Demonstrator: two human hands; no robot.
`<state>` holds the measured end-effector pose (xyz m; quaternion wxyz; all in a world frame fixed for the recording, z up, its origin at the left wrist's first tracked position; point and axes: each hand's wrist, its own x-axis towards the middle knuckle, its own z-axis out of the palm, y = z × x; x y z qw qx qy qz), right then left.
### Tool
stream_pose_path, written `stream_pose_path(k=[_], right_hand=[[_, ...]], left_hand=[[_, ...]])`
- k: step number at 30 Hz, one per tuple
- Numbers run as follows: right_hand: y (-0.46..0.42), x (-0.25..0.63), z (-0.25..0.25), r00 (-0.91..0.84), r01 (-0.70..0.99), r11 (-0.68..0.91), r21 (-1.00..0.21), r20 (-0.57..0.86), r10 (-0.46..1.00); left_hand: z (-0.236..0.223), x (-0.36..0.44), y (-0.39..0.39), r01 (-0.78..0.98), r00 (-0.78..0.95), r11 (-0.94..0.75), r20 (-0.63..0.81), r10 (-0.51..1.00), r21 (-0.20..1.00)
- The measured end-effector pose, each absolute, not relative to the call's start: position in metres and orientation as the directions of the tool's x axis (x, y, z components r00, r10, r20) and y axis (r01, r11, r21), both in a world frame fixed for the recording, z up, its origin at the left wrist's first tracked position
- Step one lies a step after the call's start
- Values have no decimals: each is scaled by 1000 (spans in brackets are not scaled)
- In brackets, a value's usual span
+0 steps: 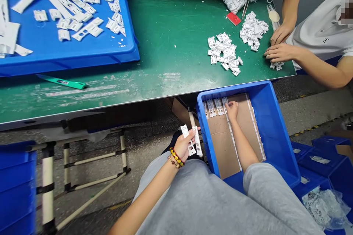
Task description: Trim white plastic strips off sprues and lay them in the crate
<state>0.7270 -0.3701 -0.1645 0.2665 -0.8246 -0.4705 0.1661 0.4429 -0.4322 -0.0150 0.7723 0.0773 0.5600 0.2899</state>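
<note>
My left hand (184, 144) is closed around two long white plastic strips (198, 142) with square cutouts, held beside the blue bin. Inside the blue bin (281, 132), my right hand (232, 110) reaches to the far end of a cardboard sheet (220, 147). Its fingers close on a white plastic strip (225, 103), the rightmost of a row. Several similar strips (211, 108) lie side by side to its left on the cardboard.
On the green table (165, 44) are a blue tray (129, 49) of white parts, a green cutter-like tool (64, 82), and piles of small white clips (224, 52). A co-worker's hands (282, 46) handle parts at the right. Blue crates (317, 161) stand at lower right.
</note>
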Motion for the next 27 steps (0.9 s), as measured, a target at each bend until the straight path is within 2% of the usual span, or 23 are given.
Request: stream_pose_path(k=[4,5,8,10,12,15,18,20,22,27], right_hand=[[-396,681,-99,441,621,-342,-705,-47,896],[-407,667,-81,375,608,-301,-734,-68,924],[-441,625,-35,-22,529,-143,-837,-183,983],[-458,605,-15,-128,527,-144,-837,-246,961],[-468,595,-7,-147,481,-217,-850,-322,935],[-471,599,-14,-94,305,-353,-885,-396,913],[-459,627,-42,96,202,-403,-893,-391,915],[-442,658,-68,291,283,-411,-866,-331,898],[-422,694,-96,490,470,-438,-766,-187,852],[-379,767,-158,610,540,-529,-655,-128,782]], left_hand=[[-18,442,-433,-363,240,807,-791,563,465],[-20,443,-432,-369,241,802,-785,571,470],[-24,445,-432,-387,235,784,-770,593,486],[-24,448,-431,-389,233,774,-760,607,499],[-22,450,-430,-385,240,770,-750,616,509],[-17,452,-430,-388,241,764,-744,624,515],[-16,449,-431,-455,231,768,-773,591,451],[-17,445,-432,-491,250,779,-794,554,390],[-18,440,-433,-490,281,793,-796,536,361],[-20,436,-440,-436,290,809,-789,541,394]])
